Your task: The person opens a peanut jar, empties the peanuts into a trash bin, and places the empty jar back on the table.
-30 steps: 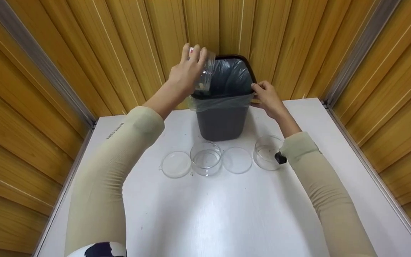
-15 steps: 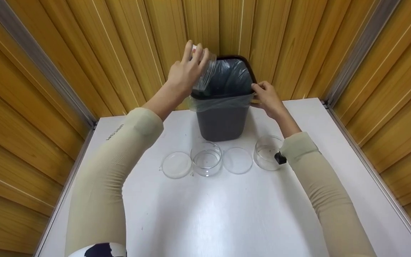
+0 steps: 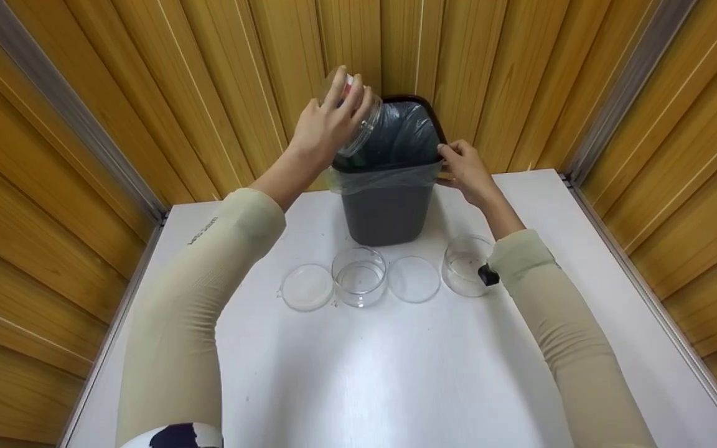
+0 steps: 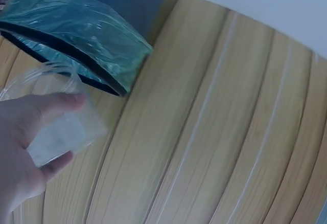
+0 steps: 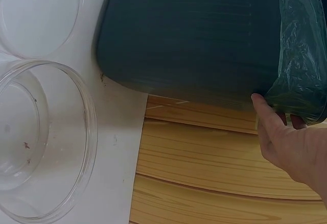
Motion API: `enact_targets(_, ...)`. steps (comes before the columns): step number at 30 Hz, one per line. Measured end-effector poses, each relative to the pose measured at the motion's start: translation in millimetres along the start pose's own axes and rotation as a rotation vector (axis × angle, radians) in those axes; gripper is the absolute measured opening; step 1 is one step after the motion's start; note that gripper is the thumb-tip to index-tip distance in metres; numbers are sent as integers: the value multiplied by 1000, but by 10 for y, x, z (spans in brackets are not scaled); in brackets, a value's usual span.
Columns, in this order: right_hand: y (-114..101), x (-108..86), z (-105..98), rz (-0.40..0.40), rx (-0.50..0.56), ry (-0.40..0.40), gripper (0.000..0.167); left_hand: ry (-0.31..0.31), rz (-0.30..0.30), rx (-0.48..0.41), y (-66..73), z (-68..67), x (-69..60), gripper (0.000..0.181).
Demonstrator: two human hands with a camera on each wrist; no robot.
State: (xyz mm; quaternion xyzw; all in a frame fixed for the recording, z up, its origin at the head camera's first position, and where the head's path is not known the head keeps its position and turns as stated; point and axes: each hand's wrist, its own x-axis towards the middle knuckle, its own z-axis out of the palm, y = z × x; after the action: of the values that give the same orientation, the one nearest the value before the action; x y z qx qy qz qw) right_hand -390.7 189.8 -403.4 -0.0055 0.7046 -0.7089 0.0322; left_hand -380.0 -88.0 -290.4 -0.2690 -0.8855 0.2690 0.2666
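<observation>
My left hand [image 3: 327, 130] grips a clear plastic jar [image 4: 66, 132] by its sides. The jar is tipped, its mouth turned toward the opening of a dark grey trash bin [image 3: 388, 214]. A red and white mark shows on the jar between the fingers in the head view. What is inside it cannot be made out now. My right hand [image 3: 465, 171] holds the bin's right side just at the rim, over the folded edge of the liner bag [image 5: 301, 45]. The bin stands upright at the back of the white table.
In front of the bin, a row holds a clear lid [image 3: 307, 287], a round clear container [image 3: 360, 298], another lid [image 3: 414, 279] and a second container [image 3: 463, 287] by the right sleeve. Small crumbs lie near the left lid. A wood-panelled wall [image 3: 209, 93] rises close behind the bin.
My left hand has risen slightly and shifted right, tipping the jar further over the bin. Pale bits seen in the jar earlier no longer show. The right hand stays on the bin.
</observation>
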Motion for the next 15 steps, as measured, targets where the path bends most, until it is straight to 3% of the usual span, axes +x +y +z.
enact_targets(3, -9, -7, 2, 0, -2, -7, 22, -7, -9, -21, 4, -6, 4, 89)
enact_targets(8, -24, -14, -4, 4, -3, -12, 22, -85, -73, -196, -17, -31, -14, 100)
enact_targets(12, -19, -31, -13, 6, -8, -4, 23, -125, -199, -471, -56, -32, -84, 108)
enact_targets(15, -15, -40, -14, 0, -15, 8, 22, -74, -320, -717, -105, -21, -177, 113)
